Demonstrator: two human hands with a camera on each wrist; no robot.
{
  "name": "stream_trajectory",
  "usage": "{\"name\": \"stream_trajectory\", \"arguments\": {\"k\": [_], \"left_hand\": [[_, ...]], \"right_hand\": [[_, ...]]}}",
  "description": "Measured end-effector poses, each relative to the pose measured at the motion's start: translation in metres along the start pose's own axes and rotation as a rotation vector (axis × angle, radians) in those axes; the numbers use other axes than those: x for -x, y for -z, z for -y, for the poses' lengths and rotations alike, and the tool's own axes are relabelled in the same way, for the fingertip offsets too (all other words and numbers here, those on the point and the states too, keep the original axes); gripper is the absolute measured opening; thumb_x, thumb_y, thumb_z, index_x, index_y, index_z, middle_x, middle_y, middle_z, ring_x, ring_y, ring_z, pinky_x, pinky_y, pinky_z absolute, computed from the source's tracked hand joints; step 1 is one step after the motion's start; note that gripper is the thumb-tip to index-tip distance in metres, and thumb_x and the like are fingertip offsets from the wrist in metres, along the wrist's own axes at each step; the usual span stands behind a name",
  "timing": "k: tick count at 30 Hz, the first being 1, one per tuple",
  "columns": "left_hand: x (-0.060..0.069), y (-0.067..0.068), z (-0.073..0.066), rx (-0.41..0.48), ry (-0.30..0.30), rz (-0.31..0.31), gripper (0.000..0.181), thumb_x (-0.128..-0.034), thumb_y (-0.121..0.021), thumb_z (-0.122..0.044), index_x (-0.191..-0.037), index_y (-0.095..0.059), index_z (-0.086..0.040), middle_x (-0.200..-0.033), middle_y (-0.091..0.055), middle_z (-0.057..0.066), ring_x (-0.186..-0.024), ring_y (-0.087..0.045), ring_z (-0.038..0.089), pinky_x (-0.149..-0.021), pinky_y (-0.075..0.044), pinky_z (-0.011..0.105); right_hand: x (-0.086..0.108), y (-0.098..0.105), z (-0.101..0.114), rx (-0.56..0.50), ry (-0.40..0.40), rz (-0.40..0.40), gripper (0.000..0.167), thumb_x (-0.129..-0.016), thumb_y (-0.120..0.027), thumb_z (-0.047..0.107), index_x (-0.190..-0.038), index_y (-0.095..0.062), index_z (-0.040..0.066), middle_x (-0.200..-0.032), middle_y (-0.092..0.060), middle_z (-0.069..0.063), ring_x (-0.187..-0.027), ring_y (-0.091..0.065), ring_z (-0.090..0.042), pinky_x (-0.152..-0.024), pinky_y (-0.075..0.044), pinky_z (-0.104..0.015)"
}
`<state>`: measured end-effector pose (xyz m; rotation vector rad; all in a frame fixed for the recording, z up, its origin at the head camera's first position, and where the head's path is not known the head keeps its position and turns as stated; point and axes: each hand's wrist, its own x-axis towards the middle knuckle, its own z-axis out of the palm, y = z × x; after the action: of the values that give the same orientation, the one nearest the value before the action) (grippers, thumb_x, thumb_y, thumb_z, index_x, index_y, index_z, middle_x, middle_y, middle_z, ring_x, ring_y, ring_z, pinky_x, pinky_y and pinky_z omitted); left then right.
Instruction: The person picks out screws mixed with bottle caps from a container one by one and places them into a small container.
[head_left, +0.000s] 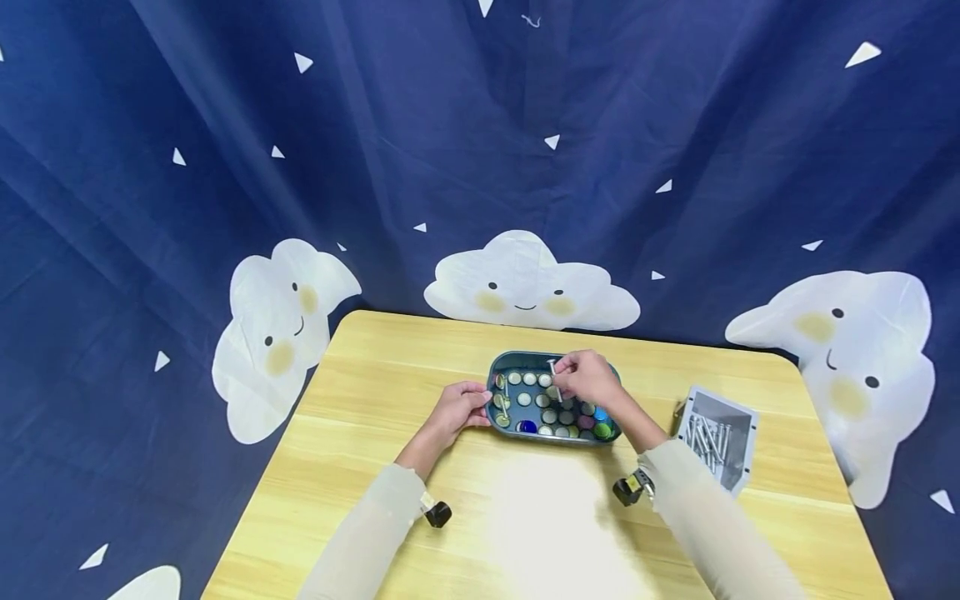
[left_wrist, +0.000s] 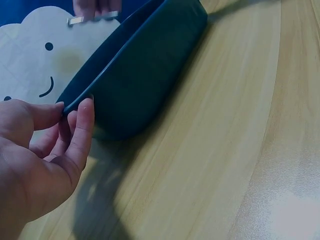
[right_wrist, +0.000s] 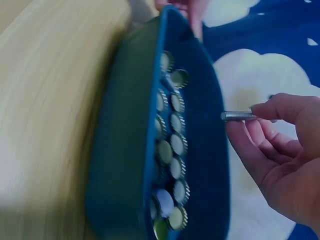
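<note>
A dark teal tray [head_left: 525, 357] holds rows of bottle caps [right_wrist: 177, 144], mostly showing pale insides, with some blue and green ones. My left hand [head_left: 456, 408] pinches the tray's left rim between thumb and fingers. Over the tray, my right hand [head_left: 591, 380] pinches a silver bolt [right_wrist: 237, 116] by thumb and fingertips. In the head view the bolt points down toward the caps; whether its lower end touches anything I cannot tell. Another slim metal bolt [head_left: 505, 393] lies in the tray's left end, on or beside the caps there.
A grey plastic bin [head_left: 738, 454] with several silver bolts [head_left: 705, 437] stands on the wooden table [head_left: 405, 358], right of the tray and near my right forearm. Behind the table's far edge hangs a blue curtain [head_left: 465, 150] printed with clouds.
</note>
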<state>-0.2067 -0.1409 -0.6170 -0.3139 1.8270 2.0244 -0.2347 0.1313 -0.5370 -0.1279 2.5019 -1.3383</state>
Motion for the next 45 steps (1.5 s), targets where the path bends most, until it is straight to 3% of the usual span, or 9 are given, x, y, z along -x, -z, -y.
{"name": "stream_trajectory", "arguments": {"k": [3, 8, 16, 25, 32, 37, 41, 45], "left_hand": [[0.0, 0.0, 0.0, 0.007, -0.01, 0.002, 0.035, -0.0984, -0.067, -0.006, -0.128, -0.058, 0.011, -0.089, -0.065, 0.011, -0.068, -0.063, 0.013, -0.062, -0.066, 0.026], [0.001, -0.001, 0.001, 0.006, -0.011, 0.0, 0.032, -0.0986, -0.066, -0.006, -0.126, -0.059, 0.009, -0.088, -0.065, 0.01, -0.067, -0.063, 0.012, -0.061, -0.066, 0.026], [0.001, 0.001, 0.0, 0.0, -0.014, 0.011, 0.033, -0.0993, -0.066, -0.007, -0.127, -0.059, 0.009, -0.089, -0.066, 0.011, -0.066, -0.064, 0.013, -0.062, -0.066, 0.026], [0.001, 0.002, -0.001, -0.01, 0.003, 0.013, 0.034, -0.0994, -0.066, -0.006, -0.128, -0.058, 0.01, -0.091, -0.066, 0.012, -0.067, -0.065, 0.013, -0.063, -0.066, 0.027], [0.001, 0.001, 0.0, -0.013, -0.003, 0.009, 0.033, -0.0996, -0.066, -0.007, -0.127, -0.059, 0.009, -0.089, -0.066, 0.012, -0.067, -0.063, 0.012, -0.062, -0.066, 0.026], [0.002, 0.001, -0.001, -0.014, -0.016, 0.001, 0.033, -0.1, -0.066, -0.008, -0.127, -0.059, 0.009, -0.091, -0.066, 0.013, -0.069, -0.063, 0.012, -0.063, -0.066, 0.026], [0.004, -0.001, -0.003, -0.017, -0.024, 0.001, 0.035, -0.1002, -0.065, -0.008, -0.128, -0.058, 0.011, -0.089, -0.065, 0.011, -0.068, -0.062, 0.012, -0.062, -0.066, 0.026], [0.006, -0.003, -0.003, -0.013, -0.012, -0.002, 0.034, -0.1001, -0.065, -0.008, -0.129, -0.059, 0.01, -0.089, -0.065, 0.01, -0.068, -0.062, 0.011, -0.061, -0.066, 0.025]], "right_hand": [[0.013, 0.016, -0.003, -0.052, -0.003, -0.006, 0.021, -0.089, -0.07, 0.01, -0.103, -0.069, -0.006, -0.087, -0.072, -0.01, -0.071, -0.076, -0.022, -0.075, -0.069, -0.044], [0.031, 0.046, -0.011, -0.088, -0.005, -0.041, 0.024, -0.091, -0.068, 0.008, -0.108, -0.066, -0.009, -0.086, -0.067, -0.007, -0.071, -0.074, -0.018, -0.071, -0.069, -0.034], [0.066, 0.091, -0.029, -0.128, 0.005, -0.078, 0.026, -0.098, -0.065, 0.004, -0.114, -0.06, -0.016, -0.095, -0.071, -0.021, -0.075, -0.073, -0.013, -0.073, -0.069, -0.032], [0.098, 0.114, -0.06, -0.104, -0.103, -0.136, 0.032, -0.102, -0.062, 0.011, -0.12, -0.057, -0.015, -0.096, -0.071, -0.013, -0.075, -0.072, -0.009, -0.074, -0.068, -0.029], [0.112, 0.118, -0.088, -0.007, -0.229, -0.252, 0.032, -0.099, -0.063, 0.011, -0.115, -0.061, -0.017, -0.093, -0.073, -0.017, -0.068, -0.072, -0.01, -0.069, -0.068, -0.032], [0.111, 0.116, -0.108, 0.207, -0.31, -0.306, 0.022, -0.092, -0.066, 0.014, -0.098, -0.069, -0.007, -0.073, -0.071, -0.009, -0.062, -0.067, -0.012, -0.055, -0.056, -0.027], [0.109, 0.113, -0.122, 0.399, -0.292, -0.326, 0.016, -0.086, -0.065, 0.014, -0.083, -0.073, 0.0, -0.069, -0.07, -0.011, -0.062, -0.064, -0.021, -0.053, -0.048, -0.031], [0.109, 0.105, -0.132, 0.49, -0.249, -0.34, 0.026, -0.079, -0.059, 0.005, -0.054, -0.052, 0.01, -0.056, -0.055, -0.005, -0.058, -0.053, -0.025, -0.049, -0.041, -0.035]]}}
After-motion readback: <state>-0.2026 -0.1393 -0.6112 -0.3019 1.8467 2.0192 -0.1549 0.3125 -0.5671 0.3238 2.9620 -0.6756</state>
